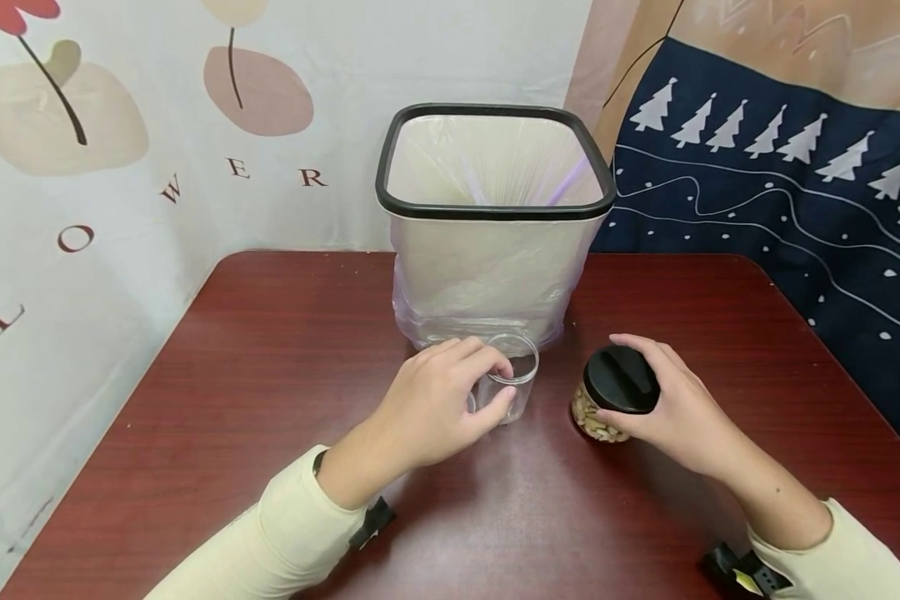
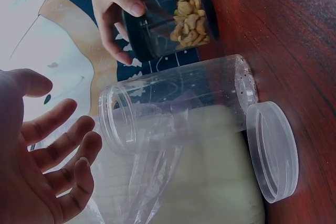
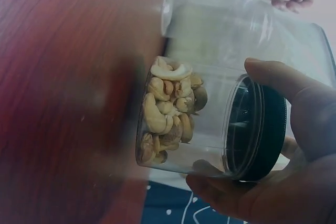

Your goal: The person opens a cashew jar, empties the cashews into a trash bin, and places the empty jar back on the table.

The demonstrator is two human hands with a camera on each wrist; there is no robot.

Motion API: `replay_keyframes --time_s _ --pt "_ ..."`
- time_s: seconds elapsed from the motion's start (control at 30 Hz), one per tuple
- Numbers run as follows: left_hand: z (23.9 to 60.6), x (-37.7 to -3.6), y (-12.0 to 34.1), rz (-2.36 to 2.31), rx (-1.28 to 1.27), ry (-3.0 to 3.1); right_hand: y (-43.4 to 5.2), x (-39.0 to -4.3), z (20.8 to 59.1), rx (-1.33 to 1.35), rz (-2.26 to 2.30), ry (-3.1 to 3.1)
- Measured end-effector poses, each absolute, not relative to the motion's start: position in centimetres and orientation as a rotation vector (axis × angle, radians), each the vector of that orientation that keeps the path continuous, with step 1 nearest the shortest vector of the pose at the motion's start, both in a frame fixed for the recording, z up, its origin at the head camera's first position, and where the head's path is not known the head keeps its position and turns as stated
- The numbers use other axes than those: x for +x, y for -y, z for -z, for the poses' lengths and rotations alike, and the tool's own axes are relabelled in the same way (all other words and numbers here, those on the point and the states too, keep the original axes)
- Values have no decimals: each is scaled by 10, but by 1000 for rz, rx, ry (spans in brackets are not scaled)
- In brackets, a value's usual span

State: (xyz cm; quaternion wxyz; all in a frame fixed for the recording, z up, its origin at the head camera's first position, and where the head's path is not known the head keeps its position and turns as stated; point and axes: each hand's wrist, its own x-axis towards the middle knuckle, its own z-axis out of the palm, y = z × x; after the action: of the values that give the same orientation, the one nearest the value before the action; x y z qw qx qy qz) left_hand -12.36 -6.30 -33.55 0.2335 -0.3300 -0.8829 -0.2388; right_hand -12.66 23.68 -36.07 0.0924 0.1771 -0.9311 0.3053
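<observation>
My right hand (image 1: 686,408) grips a clear jar of cashews (image 3: 173,114) by its black screw lid (image 1: 621,379), thumb and fingers on opposite sides. The jar's base is close over the table, and the nuts fill roughly its lower half. A second clear jar (image 2: 178,98), uncapped and with a few specks on its bottom, stands upright to the left of it. Near this jar's open rim is my left hand (image 1: 427,404), its fingers relaxed, spread and holding nothing. A clear round lid (image 2: 273,153) leans on edge beside the uncapped jar, mostly hidden by the left hand in the head view.
Behind the jars stands a cream trash bin (image 1: 487,267) with a black rim and a thin purple-tinted liner. The dark red wooden table (image 1: 270,350) extends to both sides. Printed cloths (image 1: 720,183) hang behind it.
</observation>
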Motion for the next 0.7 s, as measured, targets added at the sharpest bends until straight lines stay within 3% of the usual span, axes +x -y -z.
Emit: replay_keyframes --time_s 0.7 --pt "335 -121 61 674 -935 2443 -205 -105 339 723 -952 2726"
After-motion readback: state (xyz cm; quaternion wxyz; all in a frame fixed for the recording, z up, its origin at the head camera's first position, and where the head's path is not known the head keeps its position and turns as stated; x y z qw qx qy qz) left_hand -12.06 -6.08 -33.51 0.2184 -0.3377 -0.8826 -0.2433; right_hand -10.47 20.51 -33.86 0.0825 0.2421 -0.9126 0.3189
